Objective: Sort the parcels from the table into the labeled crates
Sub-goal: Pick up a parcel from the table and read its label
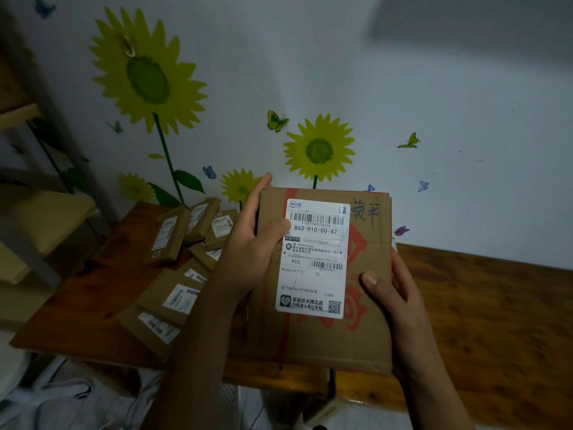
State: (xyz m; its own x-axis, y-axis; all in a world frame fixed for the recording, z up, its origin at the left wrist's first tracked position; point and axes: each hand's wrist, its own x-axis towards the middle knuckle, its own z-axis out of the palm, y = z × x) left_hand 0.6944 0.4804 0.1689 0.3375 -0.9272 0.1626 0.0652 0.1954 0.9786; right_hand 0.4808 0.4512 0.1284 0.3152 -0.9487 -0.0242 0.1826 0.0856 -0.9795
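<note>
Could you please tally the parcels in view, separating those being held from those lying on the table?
Parcel held in both hands: 1
Parcels lying on the table: 7
Total: 8

- Left hand (248, 243) is raised in front of the body, gripping the left edge of the parcel (325, 274).
- Its thumb lies across the parcel's front face, tip touching the edge of the label (313, 259).
- Its fingers (259, 193) reach up along the left edge, the longest nearing the top corner.
- Left forearm rises from the lower middle of the view, angled up and to the right.
- Right hand (393, 293) holds the parcel's right edge, lower down than the left hand.
- Its thumb presses on the front face; the fingers wrap behind, mostly hidden.
- Right forearm comes up from the lower right.
</note>
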